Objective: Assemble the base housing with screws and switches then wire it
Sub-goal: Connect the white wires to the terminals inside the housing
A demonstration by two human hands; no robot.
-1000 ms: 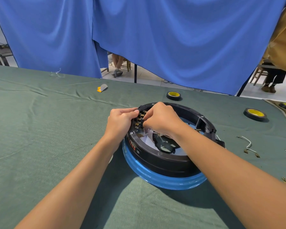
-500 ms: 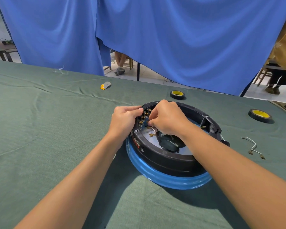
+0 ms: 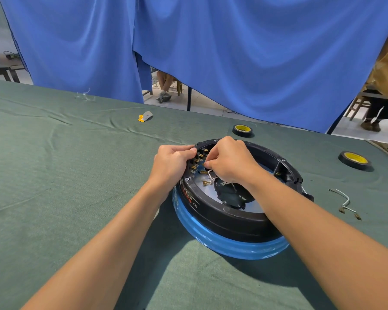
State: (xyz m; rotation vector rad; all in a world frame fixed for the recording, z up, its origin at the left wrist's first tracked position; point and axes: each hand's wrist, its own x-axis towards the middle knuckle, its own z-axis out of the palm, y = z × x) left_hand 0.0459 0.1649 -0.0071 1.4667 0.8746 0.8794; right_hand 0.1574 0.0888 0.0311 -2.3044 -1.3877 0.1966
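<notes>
Round black plastic base housing [image 3: 222, 218] with a blue lower rim is sitting right of centre in the frame on the green cloth-covered table [image 3: 54, 175].
Left hand [image 3: 171, 163] is gripping the housing's left rim with curled fingers, while the right hand [image 3: 230, 163] is pinching what looks like a thin white wire with brass terminals [image 3: 210, 176] beside the row of brass switch tabs [image 3: 197, 161] inside the left wall.

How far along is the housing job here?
Done: a screw sits in the housing rim, and switch terminals line its inner wall. In hand: the left hand grips the rim; the right hand pinches a white wire near the terminals. Left: a loose connector inside and spare wires on the cloth.
</notes>
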